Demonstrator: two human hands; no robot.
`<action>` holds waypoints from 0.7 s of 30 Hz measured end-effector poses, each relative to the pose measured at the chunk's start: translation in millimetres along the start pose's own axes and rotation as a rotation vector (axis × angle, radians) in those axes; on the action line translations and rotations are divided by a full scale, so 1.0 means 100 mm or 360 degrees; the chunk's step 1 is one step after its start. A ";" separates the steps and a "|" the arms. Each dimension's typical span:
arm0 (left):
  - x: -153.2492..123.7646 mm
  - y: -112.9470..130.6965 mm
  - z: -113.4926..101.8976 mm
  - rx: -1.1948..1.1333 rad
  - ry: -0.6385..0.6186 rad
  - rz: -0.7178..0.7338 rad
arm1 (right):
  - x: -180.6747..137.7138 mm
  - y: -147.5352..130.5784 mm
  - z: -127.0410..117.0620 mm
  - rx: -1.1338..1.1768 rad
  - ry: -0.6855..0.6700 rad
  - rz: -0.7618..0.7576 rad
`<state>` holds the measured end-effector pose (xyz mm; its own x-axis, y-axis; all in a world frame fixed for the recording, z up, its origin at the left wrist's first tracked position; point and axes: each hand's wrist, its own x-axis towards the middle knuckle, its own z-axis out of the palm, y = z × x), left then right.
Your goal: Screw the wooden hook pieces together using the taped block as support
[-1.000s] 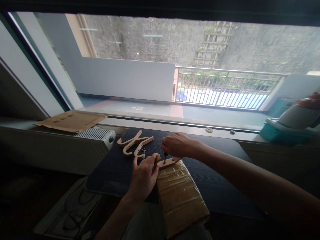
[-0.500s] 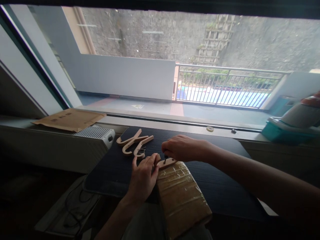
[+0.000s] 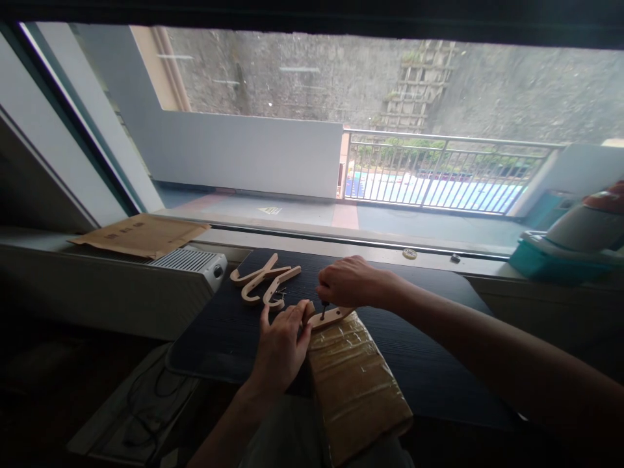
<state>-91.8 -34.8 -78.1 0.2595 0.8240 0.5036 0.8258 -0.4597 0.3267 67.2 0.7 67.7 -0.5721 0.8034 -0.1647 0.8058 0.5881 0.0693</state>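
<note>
Head view | left hand (image 3: 281, 344) grips wooden hook (image 3: 331, 316) by one end | right hand (image 3: 350, 283) clenched around screwdriver (image 3: 324, 310) above it | hook atop taped cardboard package (image 3: 361, 390), contents hidden

Grips a screwdriver (image 3: 324, 308) in the right hand (image 3: 351, 282), upright over a wooden hook (image 3: 332, 317); holds the hook with the left hand (image 3: 281, 341) at a taped box (image 3: 358, 383), near loose hooks (image 3: 288, 275).

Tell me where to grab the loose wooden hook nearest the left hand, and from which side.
Pinch that hook by its straight end, probably best from above, on the far side. That end points away from the left hand, while the curved end lies close to it and to small metal pieces.
</note>
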 end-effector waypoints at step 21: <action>0.01 0.01 0.01 0.0023 -0.0006 -0.0005 | 0.05 0.10 0.12 0.0137 0.0187 -0.0013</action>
<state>-90.4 -34.0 -78.0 0.2587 0.8266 0.4998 0.8339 -0.4523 0.3164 74.2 9.4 56.1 -0.5887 0.8069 -0.0485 0.8082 0.5886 -0.0170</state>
